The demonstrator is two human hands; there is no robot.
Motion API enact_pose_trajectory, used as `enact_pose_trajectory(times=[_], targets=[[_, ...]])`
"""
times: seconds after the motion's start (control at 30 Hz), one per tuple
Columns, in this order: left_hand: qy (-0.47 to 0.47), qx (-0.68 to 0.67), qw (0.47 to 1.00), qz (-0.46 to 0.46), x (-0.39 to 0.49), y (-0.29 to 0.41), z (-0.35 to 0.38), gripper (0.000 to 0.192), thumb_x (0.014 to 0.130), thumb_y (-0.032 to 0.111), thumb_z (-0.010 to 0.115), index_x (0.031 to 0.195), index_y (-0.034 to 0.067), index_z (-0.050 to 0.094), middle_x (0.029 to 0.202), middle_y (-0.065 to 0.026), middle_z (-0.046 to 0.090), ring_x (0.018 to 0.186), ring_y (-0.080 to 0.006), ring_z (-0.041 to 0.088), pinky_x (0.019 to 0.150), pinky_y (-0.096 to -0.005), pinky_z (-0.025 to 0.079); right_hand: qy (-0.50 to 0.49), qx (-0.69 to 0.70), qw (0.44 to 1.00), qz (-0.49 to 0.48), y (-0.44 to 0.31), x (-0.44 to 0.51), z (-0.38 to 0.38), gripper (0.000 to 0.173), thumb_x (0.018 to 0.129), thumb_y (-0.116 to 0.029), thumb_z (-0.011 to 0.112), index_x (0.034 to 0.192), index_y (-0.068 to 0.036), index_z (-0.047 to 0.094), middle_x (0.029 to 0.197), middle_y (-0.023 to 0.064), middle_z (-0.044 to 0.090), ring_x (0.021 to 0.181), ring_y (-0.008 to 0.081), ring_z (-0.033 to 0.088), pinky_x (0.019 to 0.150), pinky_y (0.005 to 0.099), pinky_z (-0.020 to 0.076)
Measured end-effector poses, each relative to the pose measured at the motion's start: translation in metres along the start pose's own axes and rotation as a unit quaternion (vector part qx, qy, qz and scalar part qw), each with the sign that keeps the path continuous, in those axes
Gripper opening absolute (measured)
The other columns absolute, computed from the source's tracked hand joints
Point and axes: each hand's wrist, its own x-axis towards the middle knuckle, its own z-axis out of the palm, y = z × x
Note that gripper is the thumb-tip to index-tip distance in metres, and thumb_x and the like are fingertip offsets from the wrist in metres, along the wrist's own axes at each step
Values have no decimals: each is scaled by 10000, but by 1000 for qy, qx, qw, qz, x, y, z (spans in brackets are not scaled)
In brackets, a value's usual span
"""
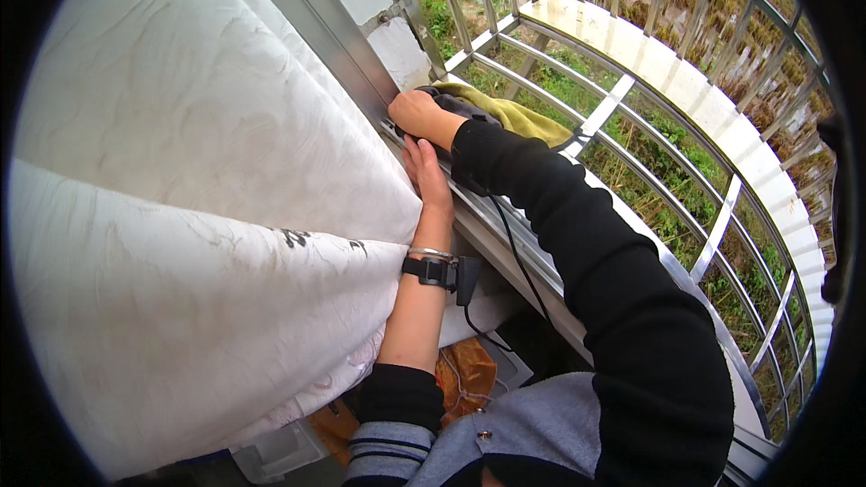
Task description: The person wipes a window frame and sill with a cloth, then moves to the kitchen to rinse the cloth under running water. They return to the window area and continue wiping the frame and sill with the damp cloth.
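My right hand [421, 113] is curled into a fist over a dark cloth [467, 105], at the corner where the window track meets the upright metal frame. Joined to or lying against the dark cloth is an olive-green cloth [528, 116], spread over the outer sill. Just below, my left hand [431, 176] is stretched out with its fingers straight, beside the edge of a white patterned curtain [223, 149]. Its fingertips reach the window track [500, 216] under the right hand; the palm side is hidden. A bangle [431, 253] and a black strapped device [433, 272] sit on the left wrist.
Outside the window stands a metal-barred cage [609, 108] over green plants, with a stubble field beyond. A black cable [517, 250] runs between my arms. Below are a white plastic container [281, 450] and orange-brown fabric [470, 375]. The metal frame [331, 27] rises beside the curtain.
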Motion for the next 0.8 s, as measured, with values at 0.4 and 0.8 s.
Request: enact_pose_trajectory(times=[0.4, 0.8], targets=[[-1, 18, 1000, -9, -4, 3, 0, 694, 959, 518, 285, 1466, 65, 144, 1521, -202, 59, 1412, -314, 55, 1129, -392, 63, 143, 229, 927, 262, 40, -35, -27, 150, 769, -149, 634, 919, -144, 648, 864, 156, 635, 818, 370, 615, 702, 459, 484], [-15, 22, 1000, 11, -2, 4, -3, 654, 977, 455, 292, 1459, 39, 145, 1515, -177, 105, 1400, -303, 106, 1124, -373, 104, 207, 43, 947, 242, 46, -31, -10, 192, 784, -80, 540, 959, -23, 596, 908, 170, 586, 877, 344, 606, 654, 400, 524]])
